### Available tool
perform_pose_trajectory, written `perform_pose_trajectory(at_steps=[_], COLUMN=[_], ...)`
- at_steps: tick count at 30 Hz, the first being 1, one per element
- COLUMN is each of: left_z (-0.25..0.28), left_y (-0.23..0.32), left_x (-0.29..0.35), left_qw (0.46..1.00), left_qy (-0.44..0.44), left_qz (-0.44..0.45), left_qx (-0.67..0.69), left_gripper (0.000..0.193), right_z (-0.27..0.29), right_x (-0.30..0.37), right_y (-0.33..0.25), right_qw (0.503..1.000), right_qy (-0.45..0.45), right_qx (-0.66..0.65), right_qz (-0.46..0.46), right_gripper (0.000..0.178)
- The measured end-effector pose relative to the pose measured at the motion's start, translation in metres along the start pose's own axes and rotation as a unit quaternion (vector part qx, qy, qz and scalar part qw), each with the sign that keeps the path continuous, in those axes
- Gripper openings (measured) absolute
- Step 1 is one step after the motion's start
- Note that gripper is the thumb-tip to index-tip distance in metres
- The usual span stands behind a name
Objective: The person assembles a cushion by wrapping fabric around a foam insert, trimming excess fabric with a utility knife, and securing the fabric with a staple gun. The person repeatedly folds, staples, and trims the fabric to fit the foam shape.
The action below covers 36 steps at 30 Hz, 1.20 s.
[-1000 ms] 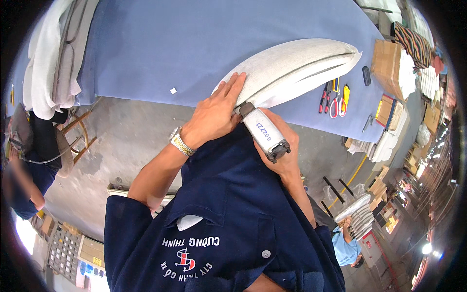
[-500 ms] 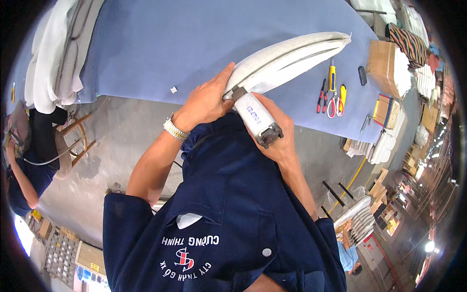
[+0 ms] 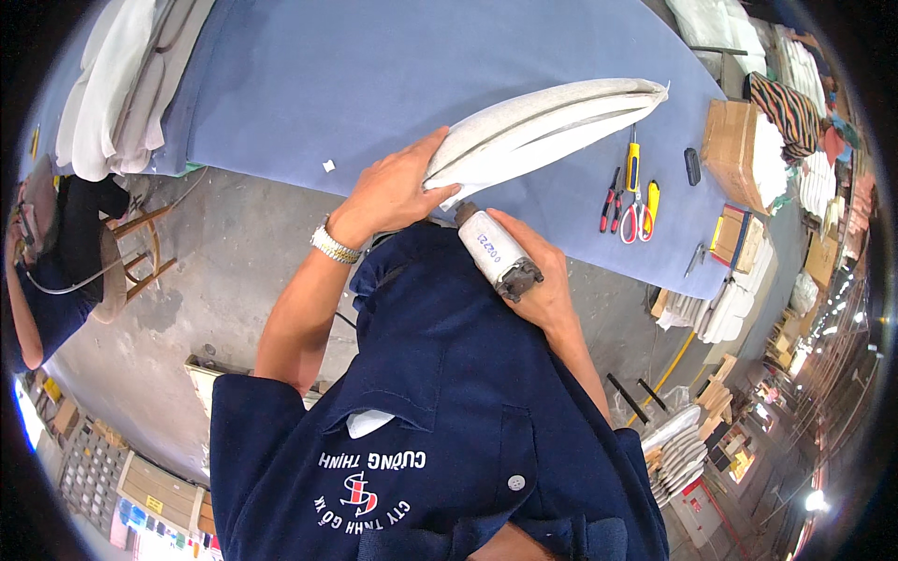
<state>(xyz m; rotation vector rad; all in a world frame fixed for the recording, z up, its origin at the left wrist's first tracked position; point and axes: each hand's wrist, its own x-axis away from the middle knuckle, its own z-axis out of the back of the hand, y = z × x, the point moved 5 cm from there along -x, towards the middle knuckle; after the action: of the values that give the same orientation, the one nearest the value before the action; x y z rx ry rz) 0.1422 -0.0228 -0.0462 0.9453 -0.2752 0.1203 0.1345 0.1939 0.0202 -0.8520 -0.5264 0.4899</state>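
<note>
A long curved padded piece (image 3: 552, 122), wrapped in pale grey-white fabric with a seam line along it, lies slantwise across the front edge of the blue-covered table. My left hand (image 3: 398, 187) grips its near end, fingers on top and thumb by the fabric edge. Just below that end, a staple gun (image 3: 494, 248) with a white body and dark nose is held in my right hand (image 3: 543, 276). Its nose points at the loose fabric edge, close to my left thumb; whether they touch I cannot tell. My right fingers are mostly hidden behind the tool.
On the blue table (image 3: 374, 75) lie a yellow screwdriver (image 3: 633, 168), red-handled scissors (image 3: 638, 222), red-and-black pliers (image 3: 610, 201), a yellow cutter (image 3: 652, 201) and a black object (image 3: 692, 166). A cardboard box (image 3: 734, 150) stands right; covered pieces (image 3: 126, 84) are stacked left. Another person (image 3: 70, 271) sits far left.
The staple gun has drawn back slightly toward me from the padded piece's end. My left hand keeps its grip. The whole view has shifted a little.
</note>
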Motion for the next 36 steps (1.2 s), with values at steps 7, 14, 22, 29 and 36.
perform_pose_trajectory(at_steps=[7, 14, 22, 29, 36], left_z=[-0.012, -0.045, -0.130, -0.225, -0.244], left_y=[-0.001, 0.024, 0.048, 0.041, 0.049], left_x=[0.009, 0.027, 0.044, 0.062, 0.040], left_qw=[0.998, 0.990, 0.977, 0.930, 0.924], left_qy=[0.060, 0.083, 0.174, 0.266, 0.230], left_qz=[-0.020, 0.104, 0.106, 0.236, 0.274], left_qx=[-0.012, 0.052, -0.070, -0.099, -0.136], left_gripper=[0.073, 0.077, 0.095, 0.104, 0.092], right_z=[0.042, 0.153, 0.311, 0.369, 0.442], right_x=[0.023, 0.072, 0.091, 0.030, 0.120], right_y=[0.057, 0.208, 0.453, 0.362, 0.017], right_qw=[0.999, 0.974, 0.895, 0.909, 0.665], right_qy=[0.019, 0.213, 0.351, 0.330, 0.085], right_qx=[-0.018, 0.031, 0.178, -0.251, -0.343], right_qz=[0.028, -0.067, -0.211, -0.037, 0.658], right_gripper=[0.067, 0.064, 0.070, 0.035, 0.029])
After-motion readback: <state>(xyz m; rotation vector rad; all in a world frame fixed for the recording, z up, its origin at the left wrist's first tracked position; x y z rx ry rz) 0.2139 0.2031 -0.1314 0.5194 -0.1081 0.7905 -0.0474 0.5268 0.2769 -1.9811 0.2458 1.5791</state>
